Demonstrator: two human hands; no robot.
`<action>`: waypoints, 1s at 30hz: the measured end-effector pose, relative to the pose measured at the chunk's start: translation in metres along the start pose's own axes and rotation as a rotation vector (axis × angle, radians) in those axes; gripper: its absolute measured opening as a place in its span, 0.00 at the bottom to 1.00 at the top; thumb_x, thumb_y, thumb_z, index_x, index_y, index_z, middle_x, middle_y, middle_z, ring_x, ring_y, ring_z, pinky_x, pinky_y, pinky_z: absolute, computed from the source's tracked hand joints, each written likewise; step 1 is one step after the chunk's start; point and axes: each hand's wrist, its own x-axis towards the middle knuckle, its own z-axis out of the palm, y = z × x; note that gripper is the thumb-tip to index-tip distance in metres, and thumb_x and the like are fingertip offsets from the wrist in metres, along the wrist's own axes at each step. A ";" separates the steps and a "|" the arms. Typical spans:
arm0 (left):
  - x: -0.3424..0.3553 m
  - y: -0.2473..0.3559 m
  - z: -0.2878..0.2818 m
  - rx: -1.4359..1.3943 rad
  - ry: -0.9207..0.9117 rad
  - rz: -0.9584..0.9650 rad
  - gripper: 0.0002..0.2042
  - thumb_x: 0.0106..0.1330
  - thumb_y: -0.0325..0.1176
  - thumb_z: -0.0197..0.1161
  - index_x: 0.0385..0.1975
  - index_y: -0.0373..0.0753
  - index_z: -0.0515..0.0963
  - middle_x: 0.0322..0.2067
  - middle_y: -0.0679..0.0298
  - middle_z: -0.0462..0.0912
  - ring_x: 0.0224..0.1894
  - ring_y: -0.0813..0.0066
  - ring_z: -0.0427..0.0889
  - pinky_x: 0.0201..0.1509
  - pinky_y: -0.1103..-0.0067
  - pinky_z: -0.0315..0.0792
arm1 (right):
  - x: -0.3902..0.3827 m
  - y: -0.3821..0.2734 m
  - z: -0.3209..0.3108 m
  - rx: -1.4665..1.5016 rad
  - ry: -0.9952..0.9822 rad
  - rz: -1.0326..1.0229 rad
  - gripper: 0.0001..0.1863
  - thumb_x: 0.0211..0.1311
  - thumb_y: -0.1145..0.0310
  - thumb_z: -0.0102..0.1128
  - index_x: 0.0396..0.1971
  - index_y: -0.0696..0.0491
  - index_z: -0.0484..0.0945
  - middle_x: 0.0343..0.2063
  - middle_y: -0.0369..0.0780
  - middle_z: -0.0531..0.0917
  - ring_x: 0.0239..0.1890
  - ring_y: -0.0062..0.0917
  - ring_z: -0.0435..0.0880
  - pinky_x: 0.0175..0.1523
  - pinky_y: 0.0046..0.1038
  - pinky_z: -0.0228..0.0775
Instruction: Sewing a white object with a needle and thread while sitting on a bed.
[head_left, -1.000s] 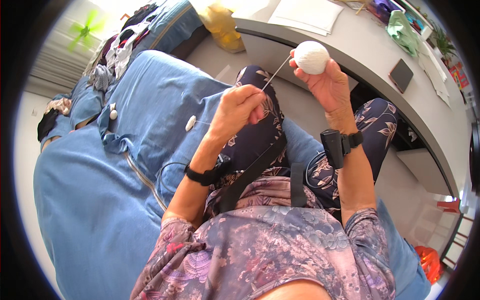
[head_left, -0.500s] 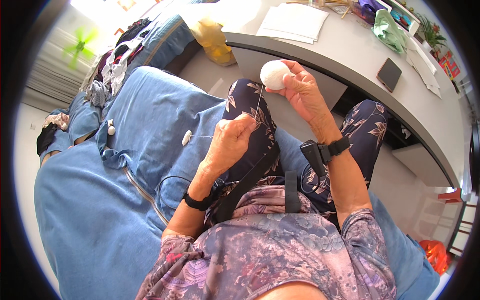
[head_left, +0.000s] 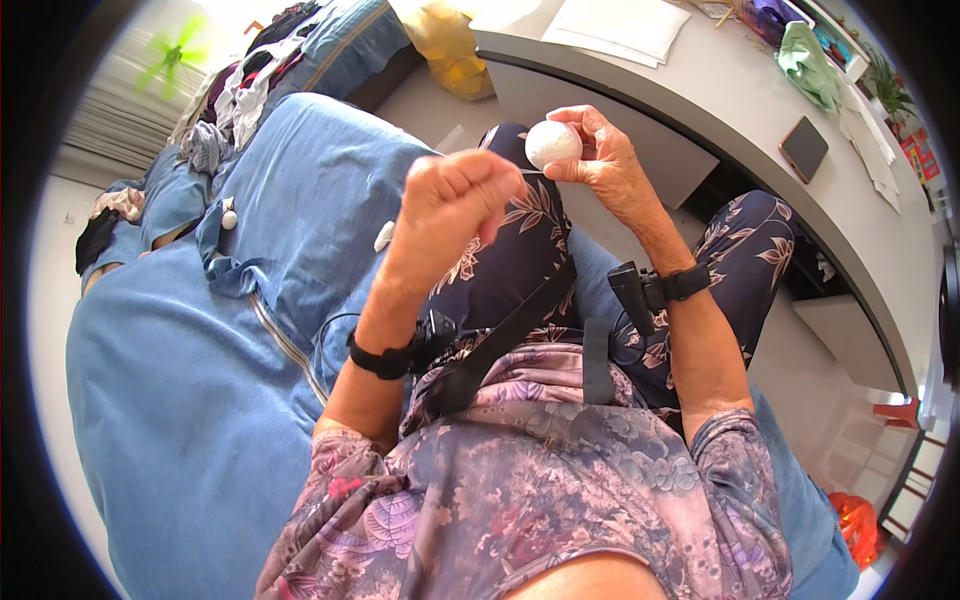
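Observation:
My right hand [head_left: 607,165] grips a smooth-looking white ball [head_left: 553,146] between thumb and fingers, above my knees. Close by on its left, my left hand [head_left: 455,200] is closed, slightly blurred, with its fingertips pinched on a thin white thread [head_left: 531,172]. Only a short stretch of that thread shows, running toward the ball. A small white bundle [head_left: 384,236] lies on the blue cover [head_left: 300,200], partly hidden by my left wrist. Whether the thread still links it to my hand cannot be seen now.
A grey-white desk [head_left: 700,90] curves along the right, bearing white papers [head_left: 615,28], a phone [head_left: 803,149] and a green cloth [head_left: 808,65]. Clothes [head_left: 240,90] are heaped at the far left. A yellow bag [head_left: 450,50] stands beyond; a red bag [head_left: 855,525] sits lower right.
My left hand has risen and come closer to the ball, so the visible thread between them is shorter. The ball has shifted slightly right and turned in my right hand.

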 end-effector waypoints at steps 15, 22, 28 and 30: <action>0.041 -0.023 -0.033 -0.153 0.204 -0.043 0.07 0.64 0.27 0.58 0.27 0.30 0.78 0.11 0.72 0.66 0.12 0.89 0.57 0.16 0.88 0.49 | -0.011 -0.004 0.020 0.001 -0.395 0.011 0.38 0.38 0.71 0.77 0.55 0.53 0.70 0.44 0.37 0.78 0.48 0.23 0.77 0.56 0.25 0.70; 0.035 -0.050 -0.023 -0.004 0.180 -0.093 0.08 0.63 0.30 0.59 0.24 0.34 0.79 0.11 0.74 0.70 0.12 0.91 0.60 0.15 0.89 0.51 | -0.015 -0.022 0.027 0.195 -0.424 0.044 0.43 0.37 0.67 0.78 0.58 0.52 0.67 0.43 0.40 0.78 0.49 0.28 0.78 0.59 0.27 0.68; 0.023 -0.061 -0.015 -0.038 0.184 -0.232 0.07 0.61 0.28 0.59 0.23 0.33 0.79 0.11 0.71 0.72 0.14 0.90 0.64 0.17 0.88 0.55 | -0.013 -0.015 0.023 0.253 -0.369 0.017 0.33 0.42 0.70 0.74 0.53 0.56 0.72 0.43 0.40 0.79 0.48 0.28 0.79 0.55 0.26 0.72; 0.020 -0.060 -0.015 -0.038 0.148 -0.237 0.08 0.61 0.28 0.58 0.22 0.33 0.79 0.11 0.70 0.72 0.13 0.90 0.64 0.16 0.88 0.54 | -0.012 -0.017 0.021 0.375 -0.313 0.001 0.30 0.48 0.72 0.70 0.53 0.59 0.69 0.44 0.41 0.79 0.48 0.28 0.79 0.55 0.26 0.72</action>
